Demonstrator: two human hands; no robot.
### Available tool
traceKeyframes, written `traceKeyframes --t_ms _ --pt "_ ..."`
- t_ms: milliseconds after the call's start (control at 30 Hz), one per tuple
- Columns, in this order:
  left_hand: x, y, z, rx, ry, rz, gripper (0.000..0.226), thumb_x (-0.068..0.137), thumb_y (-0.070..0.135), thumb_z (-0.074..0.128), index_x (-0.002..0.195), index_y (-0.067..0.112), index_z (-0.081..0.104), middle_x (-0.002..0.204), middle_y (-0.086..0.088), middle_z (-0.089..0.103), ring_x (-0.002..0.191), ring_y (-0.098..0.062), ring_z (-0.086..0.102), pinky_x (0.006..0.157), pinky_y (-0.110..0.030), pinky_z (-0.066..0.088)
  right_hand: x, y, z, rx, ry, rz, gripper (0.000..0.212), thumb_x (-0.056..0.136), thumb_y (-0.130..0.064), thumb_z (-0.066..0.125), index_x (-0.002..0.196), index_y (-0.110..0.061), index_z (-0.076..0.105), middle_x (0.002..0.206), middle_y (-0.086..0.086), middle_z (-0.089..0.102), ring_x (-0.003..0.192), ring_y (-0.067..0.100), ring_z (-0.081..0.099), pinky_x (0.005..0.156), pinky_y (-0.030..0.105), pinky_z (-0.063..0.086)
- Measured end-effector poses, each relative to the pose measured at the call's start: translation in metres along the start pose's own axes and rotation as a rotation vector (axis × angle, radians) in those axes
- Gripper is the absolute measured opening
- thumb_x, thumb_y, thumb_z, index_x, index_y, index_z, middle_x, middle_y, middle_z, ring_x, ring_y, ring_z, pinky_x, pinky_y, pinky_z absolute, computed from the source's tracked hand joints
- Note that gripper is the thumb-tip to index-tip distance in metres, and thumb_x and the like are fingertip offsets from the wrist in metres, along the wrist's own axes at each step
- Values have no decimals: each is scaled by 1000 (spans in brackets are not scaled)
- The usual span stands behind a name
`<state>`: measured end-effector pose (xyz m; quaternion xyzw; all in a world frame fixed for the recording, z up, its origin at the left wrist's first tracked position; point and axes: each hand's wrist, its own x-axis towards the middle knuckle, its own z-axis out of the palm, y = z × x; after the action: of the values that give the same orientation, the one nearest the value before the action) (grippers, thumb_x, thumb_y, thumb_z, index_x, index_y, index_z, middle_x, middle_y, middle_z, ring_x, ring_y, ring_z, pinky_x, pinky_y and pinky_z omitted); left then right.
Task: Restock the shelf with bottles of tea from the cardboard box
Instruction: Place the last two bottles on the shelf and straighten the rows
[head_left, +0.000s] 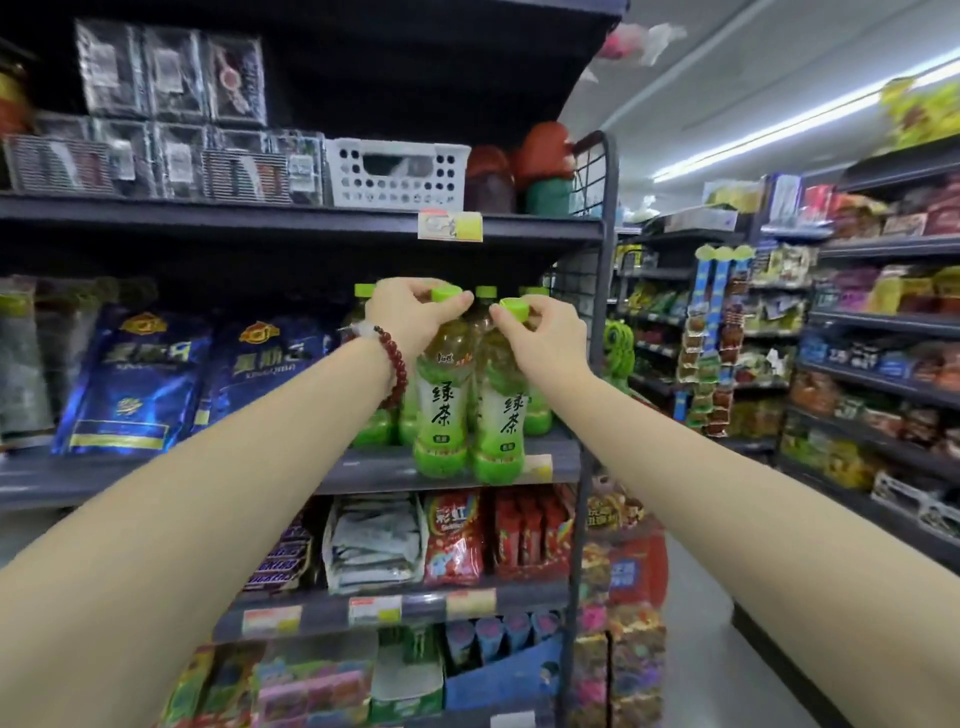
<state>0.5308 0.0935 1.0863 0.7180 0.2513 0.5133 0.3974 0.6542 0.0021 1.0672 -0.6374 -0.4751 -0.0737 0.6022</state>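
Note:
Two green tea bottles with lime caps hang side by side at the front edge of the middle shelf (363, 465). My left hand (410, 312) pinches the cap of the left bottle (441, 410). My right hand (545, 327) pinches the cap of the right bottle (501, 421). Both bottle bases overlap the shelf lip; whether they rest on it is unclear. Several more green tea bottles (371, 426) stand behind them on the same shelf. The cardboard box is out of view.
Blue foil bags (135, 379) fill the shelf to the left of the bottles. A white basket (397, 174) sits on the shelf above, snack packs (454, 538) on the one below. A dark wire end panel (592, 312) bounds the shelf at right, with an aisle and more shelving beyond.

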Motion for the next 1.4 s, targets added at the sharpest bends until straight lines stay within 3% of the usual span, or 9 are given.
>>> traceKeyframes --t_ms 133,233,533,733,900,1000,1133,1300,1400 --pt "18 6 17 -48 -17 39 10 66 33 79 73 30 73 83 1 74 85 -20 71 85 -41 57 9 7 -5 15 108 -64 17 86 -37 63 88 -21 66 82 -6 67 86 15 63 78 28 46" --pt "27 6 28 -70 -12 82 13 68 33 78 79 28 73 87 2 75 87 -17 71 86 -39 57 21 12 -7 36 162 -80 11 86 -35 64 87 -24 64 82 -9 65 89 17 63 85 34 49" --pt "44 -16 53 -80 -1 79 17 71 29 77 87 29 70 89 3 72 92 -17 68 91 -40 54 41 39 -6 72 114 -88 15 86 -32 66 93 -19 66 83 -10 65 88 12 62 85 28 49" --pt "53 -37 67 -72 85 42 20 74 35 73 93 29 68 94 4 72 97 -17 66 95 -42 52 54 54 13 41 121 -30 23 89 -37 59 97 -16 66 85 -8 64 90 15 58 77 25 37" --pt "42 -47 72 108 65 84 48 87 36 59 132 19 50 134 -1 56 127 -18 49 105 -26 35 61 66 15 11 39 8 34 93 -41 52 107 -11 60 96 0 64 89 15 56 64 13 35" --pt "30 -57 73 152 14 119 60 89 34 57 143 22 33 148 0 39 136 -15 36 108 -28 29 58 80 21 6 -12 27 46 96 -43 45 126 -10 51 120 8 60 113 24 54 89 25 38" --pt "8 -88 70 107 -114 16 88 84 22 65 148 33 5 157 7 17 143 -14 21 114 -35 23 51 84 20 80 -76 142 74 92 -47 50 150 -13 19 152 10 34 140 27 32 112 39 29" --pt "-5 -113 69 62 -122 -53 91 85 12 63 149 33 1 158 4 12 145 -17 18 117 -37 21 33 95 28 81 -146 175 91 85 -40 65 151 -15 6 155 11 28 141 29 30 115 42 29" --pt "-2 -113 69 55 -107 -57 89 84 11 64 149 30 6 158 2 16 144 -18 21 117 -38 23 17 110 35 26 -176 262 81 85 -31 68 145 -5 20 148 15 38 135 30 39 107 37 36"
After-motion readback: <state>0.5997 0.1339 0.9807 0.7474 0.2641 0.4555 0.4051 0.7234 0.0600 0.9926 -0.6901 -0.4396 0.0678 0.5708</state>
